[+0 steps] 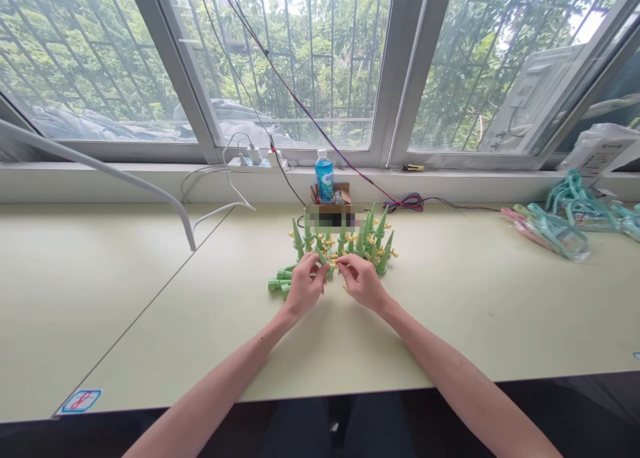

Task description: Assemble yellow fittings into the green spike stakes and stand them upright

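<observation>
Both my hands meet over the middle of the pale table. My left hand (306, 283) is closed on a green spike (321, 255), whose pointed end tilts up and to the left. The fingers of my right hand (361, 279) pinch a small yellow piece (336, 263) at the spike's right side. Behind my hands stand several upright green spikes (360, 239) with yellow pieces on them. To the left of my left hand lie several green parts (278, 284) with wide round ends.
A blue bottle (325, 178) stands in a small cardboard box (344, 195) by the window. Coiled cable (406, 203) and bagged pastel items (550, 228) lie to the right. A thick white cable (125, 175) arches over the left side.
</observation>
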The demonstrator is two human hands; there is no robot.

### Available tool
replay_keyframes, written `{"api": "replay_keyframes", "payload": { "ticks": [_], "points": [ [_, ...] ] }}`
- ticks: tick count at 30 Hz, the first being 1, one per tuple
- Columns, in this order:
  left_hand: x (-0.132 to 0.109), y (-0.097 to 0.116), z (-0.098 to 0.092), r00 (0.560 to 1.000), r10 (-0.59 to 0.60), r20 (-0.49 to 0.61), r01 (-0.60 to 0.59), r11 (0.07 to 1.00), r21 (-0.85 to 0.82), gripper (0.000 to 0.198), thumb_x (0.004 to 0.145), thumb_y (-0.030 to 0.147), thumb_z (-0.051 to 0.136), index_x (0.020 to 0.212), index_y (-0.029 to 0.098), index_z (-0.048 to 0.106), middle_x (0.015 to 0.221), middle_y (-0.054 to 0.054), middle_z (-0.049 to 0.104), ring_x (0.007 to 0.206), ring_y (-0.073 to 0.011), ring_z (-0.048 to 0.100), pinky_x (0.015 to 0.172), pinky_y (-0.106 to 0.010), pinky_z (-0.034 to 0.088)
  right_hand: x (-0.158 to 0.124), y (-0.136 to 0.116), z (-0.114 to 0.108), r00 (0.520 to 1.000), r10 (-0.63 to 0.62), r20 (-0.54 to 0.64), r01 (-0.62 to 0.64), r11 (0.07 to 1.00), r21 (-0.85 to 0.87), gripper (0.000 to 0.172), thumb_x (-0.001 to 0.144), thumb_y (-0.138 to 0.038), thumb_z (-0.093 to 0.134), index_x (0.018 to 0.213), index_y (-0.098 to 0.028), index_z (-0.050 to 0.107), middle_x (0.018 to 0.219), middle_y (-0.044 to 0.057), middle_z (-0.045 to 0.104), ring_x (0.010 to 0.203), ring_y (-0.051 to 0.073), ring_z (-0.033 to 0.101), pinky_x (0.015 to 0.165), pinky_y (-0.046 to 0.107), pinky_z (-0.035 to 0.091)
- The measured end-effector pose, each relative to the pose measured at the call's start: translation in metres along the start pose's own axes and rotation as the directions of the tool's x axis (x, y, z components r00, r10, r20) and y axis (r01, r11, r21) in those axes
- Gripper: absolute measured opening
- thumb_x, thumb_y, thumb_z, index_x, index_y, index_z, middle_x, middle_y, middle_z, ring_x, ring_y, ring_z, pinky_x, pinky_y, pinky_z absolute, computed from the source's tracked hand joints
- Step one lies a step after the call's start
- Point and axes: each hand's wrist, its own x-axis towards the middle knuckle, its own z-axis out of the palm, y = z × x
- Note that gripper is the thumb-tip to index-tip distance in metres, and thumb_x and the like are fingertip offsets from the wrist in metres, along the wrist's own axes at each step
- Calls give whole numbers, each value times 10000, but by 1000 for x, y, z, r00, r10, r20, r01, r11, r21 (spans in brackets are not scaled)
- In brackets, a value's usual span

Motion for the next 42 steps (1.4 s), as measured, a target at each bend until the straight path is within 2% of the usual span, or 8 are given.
{"api": "replay_keyframes", "payload": {
  "ticks": [7,12,16,23,30,37,42],
  "points": [
    [1,3,0,1000,28,-12,-28,999,15,229,911,384,551,813,178,560,868,-14,445,539,-73,539,362,-190,467,0,-4,0,999,28,-25,-29,999,-30,230,981,-333,450,978,-176,618,883,76,659,706,171,596,626,281,477],
    [3,8,-1,999,27,-29,-27,999,17,239,906,385,562,799,172,561,844,-4,436,505,-65,533,358,-197,463,0,-6,1,998,52,-31,-54,995,-79,252,974,-378,470,981,-171,614,870,53,651,564,123,515,569,263,443],
    [2,9,0,999,35,-17,-35,999,33,233,895,393,576,807,177,581,849,-11,452,537,-81,544,361,-196,469,0,-4,1,999,41,-34,-45,993,-112,258,965,-395,492,955,-171,619,864,46,646,541,112,485,556,257,423],
    [-3,10,1,996,85,16,-86,992,88,234,864,418,616,808,191,618,974,-57,543,627,-114,579,399,-203,518,-1,-3,-1,998,54,-26,-58,987,-152,344,987,-415,437,806,-182,613,683,21,581,550,137,463,533,260,370],
    [-5,10,2,992,121,39,-124,986,108,201,895,384,579,943,221,686,997,-54,526,684,-121,610,504,-253,602,-1,-2,0,993,113,-34,-116,989,-93,355,976,-408,447,722,-185,552,584,-16,487,508,119,400,503,250,320],
    [-7,10,3,980,184,74,-193,973,130,208,879,262,584,1070,235,663,1036,-63,515,834,-150,604,670,-302,639,0,-4,1,985,159,-64,-163,985,-56,367,965,-416,451,687,-184,512,571,-26,462,504,109,391,493,242,326],
    [-7,11,4,986,151,66,-157,984,89,246,873,211,542,1107,226,616,1078,-83,524,894,-179,628,684,-317,633,0,-7,0,982,158,-100,-164,985,-58,356,965,-413,452,694,-187,503,570,-28,455,498,108,392,485,240,332]
  ]
}}
